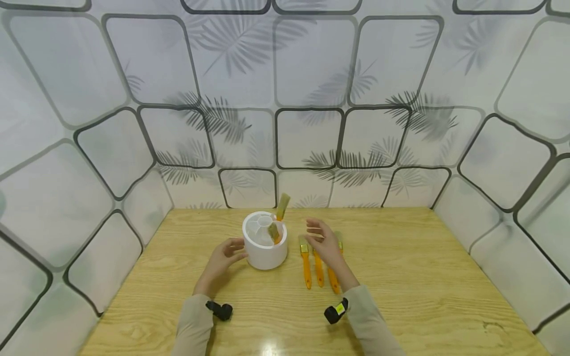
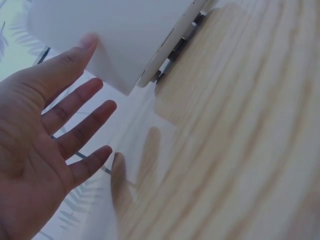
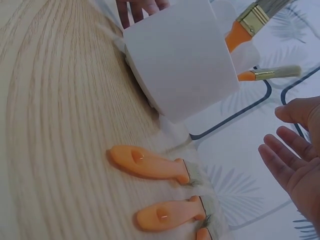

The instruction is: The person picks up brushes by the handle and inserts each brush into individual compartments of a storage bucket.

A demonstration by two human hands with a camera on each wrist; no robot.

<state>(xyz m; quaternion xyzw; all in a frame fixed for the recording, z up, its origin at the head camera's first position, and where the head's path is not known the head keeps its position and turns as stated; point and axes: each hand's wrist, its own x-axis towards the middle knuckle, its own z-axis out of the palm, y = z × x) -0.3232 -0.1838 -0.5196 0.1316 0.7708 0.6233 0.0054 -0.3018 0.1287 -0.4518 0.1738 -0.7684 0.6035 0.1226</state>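
A round white holder with divided compartments stands on the table. Two paintbrushes with orange handles lean in it, bristles up: a wide brush and a narrower brush. My left hand is at the holder's left side, fingers spread and relaxed, the thumb tip right at its wall in the left wrist view. My right hand hovers with loosely bent fingers and nothing in them, right of the holder. Beneath it lie three more brushes: a left brush, a middle brush and a right brush, partly hidden by the hand.
The light wooden table reaches back to a wall covering with rounded squares and leaf prints, which also encloses both sides. Black wrist cameras sit on both sleeves, a left camera and a right camera.
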